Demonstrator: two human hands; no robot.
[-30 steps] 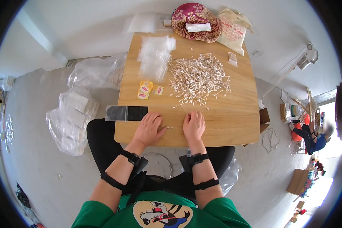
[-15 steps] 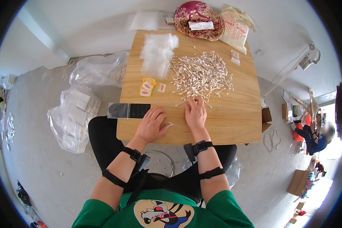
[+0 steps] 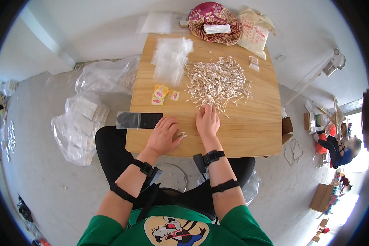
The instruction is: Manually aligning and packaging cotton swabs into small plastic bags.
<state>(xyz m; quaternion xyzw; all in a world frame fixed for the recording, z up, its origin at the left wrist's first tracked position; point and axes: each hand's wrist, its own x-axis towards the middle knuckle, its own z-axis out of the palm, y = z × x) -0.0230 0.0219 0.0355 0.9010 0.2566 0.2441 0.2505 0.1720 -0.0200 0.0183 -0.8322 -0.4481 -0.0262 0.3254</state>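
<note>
Near the front of the wooden table, my left hand (image 3: 164, 134) rests with its fingers curled over a small bunch of cotton swabs (image 3: 182, 134), whose white tips stick out beside the thumb. At the near edge of a large heap of loose cotton swabs (image 3: 217, 82) is my right hand (image 3: 208, 123), its fingers bent and close together; anything between its fingertips is hidden. A clear and black plastic sleeve (image 3: 139, 120) lies flat, just left of my left hand. Beyond it are several small yellow and white cards (image 3: 160, 94).
Clear plastic bags (image 3: 170, 59) overlap at the table's far left. A patterned maroon cloth item (image 3: 215, 18) and a cream cloth bag (image 3: 254, 33) sit at the back. A small packet of swabs (image 3: 253, 63) lies far right. Large filled plastic bags (image 3: 80, 127) stand on the floor left.
My right hand has moved slightly left along the near edge of the heap. The loose swab that lay beside its fingertips no longer shows there. My left hand stays in place.
</note>
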